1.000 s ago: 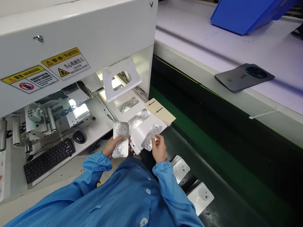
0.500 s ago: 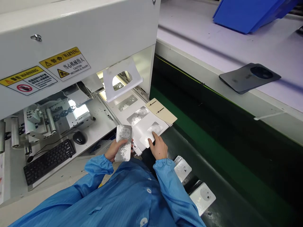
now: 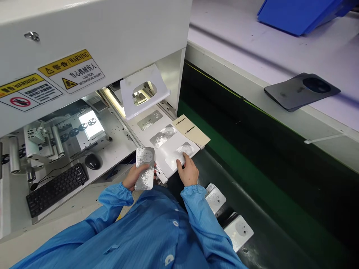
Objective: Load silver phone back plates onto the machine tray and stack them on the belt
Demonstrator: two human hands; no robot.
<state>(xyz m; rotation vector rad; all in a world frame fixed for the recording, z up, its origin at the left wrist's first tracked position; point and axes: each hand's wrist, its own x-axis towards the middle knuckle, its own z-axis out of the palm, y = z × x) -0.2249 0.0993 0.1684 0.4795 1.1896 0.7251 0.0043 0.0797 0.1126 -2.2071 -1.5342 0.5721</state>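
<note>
My left hand [image 3: 136,175] is closed around a shiny silver phone back panel [image 3: 145,160] with round camera holes at its top. Whether it is a single panel or a thin stack cannot be made out. My right hand [image 3: 188,171] has its thumb and forefinger apart, resting at the near edge of another silver panel [image 3: 173,160] on the white machine tray [image 3: 168,142]. Two more panels lie further in on that tray, a middle one [image 3: 163,136] and a far one [image 3: 150,120].
A cream plate [image 3: 192,130] borders the tray's right side. A white flap with a cutout [image 3: 127,104] hangs above its far end. Stacked silver panels [image 3: 239,231] sit by my right sleeve. Keyboard [image 3: 57,189] and mouse [image 3: 92,161] are left; dark phone backs [image 3: 297,91] overhang the right bench.
My right fingertips have slid slightly up along the nearest panel. Inside the machine, a pale part left of the flap has moved away, and the dark discs have shifted. My view has turned slightly.
</note>
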